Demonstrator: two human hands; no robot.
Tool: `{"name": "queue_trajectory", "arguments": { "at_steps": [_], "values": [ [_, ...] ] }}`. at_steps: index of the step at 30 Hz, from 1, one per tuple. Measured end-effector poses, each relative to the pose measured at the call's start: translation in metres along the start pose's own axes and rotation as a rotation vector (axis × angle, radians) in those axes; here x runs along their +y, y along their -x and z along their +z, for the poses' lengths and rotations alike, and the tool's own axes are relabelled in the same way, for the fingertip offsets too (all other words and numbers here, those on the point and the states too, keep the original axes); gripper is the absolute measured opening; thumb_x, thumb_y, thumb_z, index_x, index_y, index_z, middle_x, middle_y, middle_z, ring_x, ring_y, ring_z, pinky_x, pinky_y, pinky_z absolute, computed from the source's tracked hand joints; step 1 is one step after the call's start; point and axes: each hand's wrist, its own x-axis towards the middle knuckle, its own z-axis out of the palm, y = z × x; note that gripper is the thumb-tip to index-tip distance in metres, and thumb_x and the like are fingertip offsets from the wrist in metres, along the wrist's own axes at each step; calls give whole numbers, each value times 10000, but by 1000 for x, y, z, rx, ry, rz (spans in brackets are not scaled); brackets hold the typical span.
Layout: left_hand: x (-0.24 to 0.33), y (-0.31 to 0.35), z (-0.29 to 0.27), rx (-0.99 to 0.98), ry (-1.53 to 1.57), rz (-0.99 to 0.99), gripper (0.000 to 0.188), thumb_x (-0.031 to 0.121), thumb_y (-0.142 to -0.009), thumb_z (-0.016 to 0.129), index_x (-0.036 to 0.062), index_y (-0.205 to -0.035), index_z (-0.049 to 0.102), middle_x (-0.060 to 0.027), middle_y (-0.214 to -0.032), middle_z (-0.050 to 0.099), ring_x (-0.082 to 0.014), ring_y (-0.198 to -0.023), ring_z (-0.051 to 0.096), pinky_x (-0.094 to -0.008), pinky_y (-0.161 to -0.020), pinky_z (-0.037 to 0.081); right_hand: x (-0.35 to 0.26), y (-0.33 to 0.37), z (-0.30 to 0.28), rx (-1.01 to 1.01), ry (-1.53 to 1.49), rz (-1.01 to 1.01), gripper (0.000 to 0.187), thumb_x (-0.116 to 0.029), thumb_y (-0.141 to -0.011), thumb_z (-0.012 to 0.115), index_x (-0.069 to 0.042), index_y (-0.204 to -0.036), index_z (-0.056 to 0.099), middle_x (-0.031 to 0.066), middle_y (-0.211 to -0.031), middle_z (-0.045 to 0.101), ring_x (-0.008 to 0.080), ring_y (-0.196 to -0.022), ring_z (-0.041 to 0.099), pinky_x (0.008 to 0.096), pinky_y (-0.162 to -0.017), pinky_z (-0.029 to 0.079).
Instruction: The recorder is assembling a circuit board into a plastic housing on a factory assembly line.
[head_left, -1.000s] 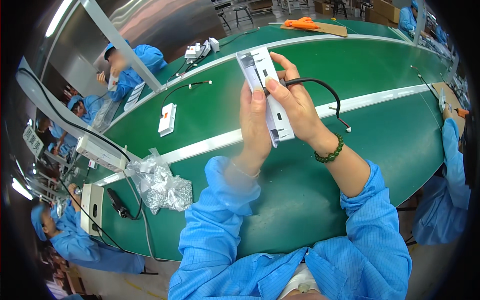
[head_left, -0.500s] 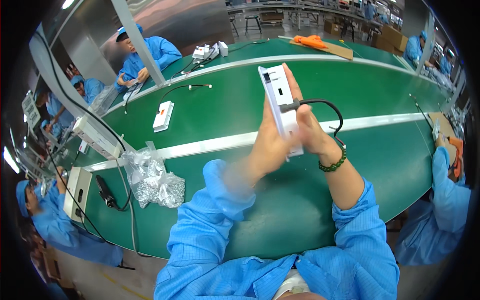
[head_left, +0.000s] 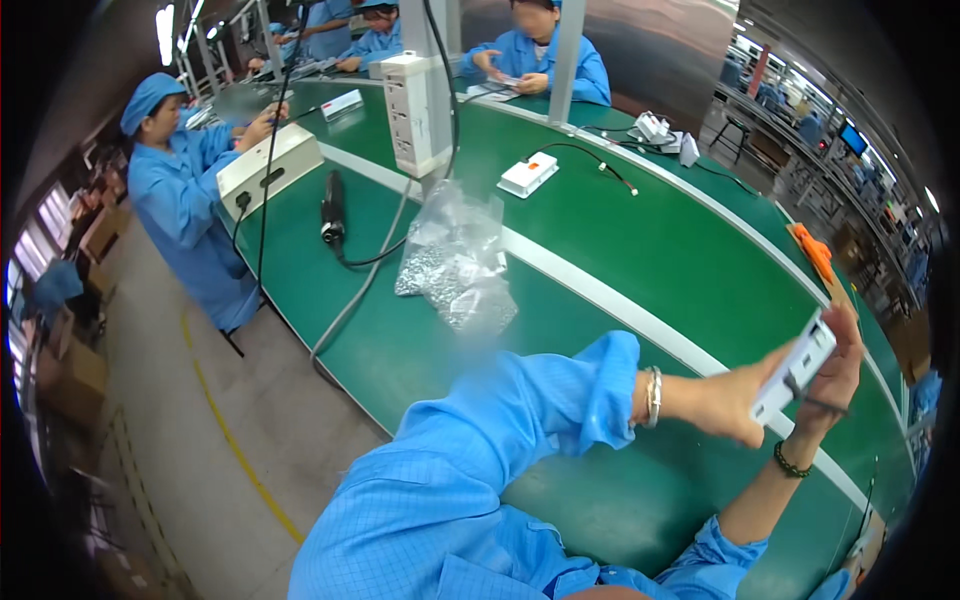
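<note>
I hold a white rectangular plastic device (head_left: 795, 368) in both hands at the far right of the view, above the green belt (head_left: 640, 240). My left hand (head_left: 728, 402), with a silver bracelet on the wrist, grips its lower side. Around its upper edge and back wrap the fingers of my right hand (head_left: 838, 385), which has a green bead bracelet on the wrist. A thin black cable (head_left: 818, 404) runs across my right fingers at the device.
A clear bag of small metal parts (head_left: 455, 265) lies on the belt. A black electric screwdriver (head_left: 331, 205), a white box (head_left: 268, 165), a white tower unit (head_left: 415, 110) and another white device (head_left: 527, 173) are farther off. Co-workers in blue (head_left: 185, 200) sit around the belt.
The view has swung left, so my hands and the white device sit at the right edge instead of the middle. Both hands still hold the device.
</note>
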Motion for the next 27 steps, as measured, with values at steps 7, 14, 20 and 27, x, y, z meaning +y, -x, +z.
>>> {"name": "queue_trajectory", "arguments": {
  "at_steps": [7,14,20,27],
  "values": [
    [-14,7,16,12,-501,55,1089,115,-522,646,-23,-1328,-73,-332,-1053,407,-457,-857,507,-442,-729,465,-1,13,13,-94,-610,187,636,-528,-906,187,-16,-644,458,60,-594,426,126,-536,399,238,-499,328],
    [-32,-2,-2,75,-542,28,856,152,-610,644,-43,-1301,177,-284,-1113,456,-426,-967,502,-416,-829,433,34,9,29,34,-236,-13,533,-377,-920,255,-9,-616,494,80,-558,482,124,-489,425,242,-457,334],
    [-21,-2,5,108,-977,110,501,192,-706,659,-43,-1102,461,-225,-850,581,-363,-755,590,-384,-658,482,22,4,1,309,-181,-4,592,-464,-920,258,-15,-639,521,55,-545,499,100,-484,460,213,-457,353],
    [-25,5,13,150,-1003,261,452,163,-697,630,-21,-1084,487,-191,-709,579,-334,-556,579,-388,-506,469,6,11,-3,191,5,-182,478,-326,-927,285,7,-669,509,61,-581,521,103,-486,473,208,-436,345]
  ]
}}
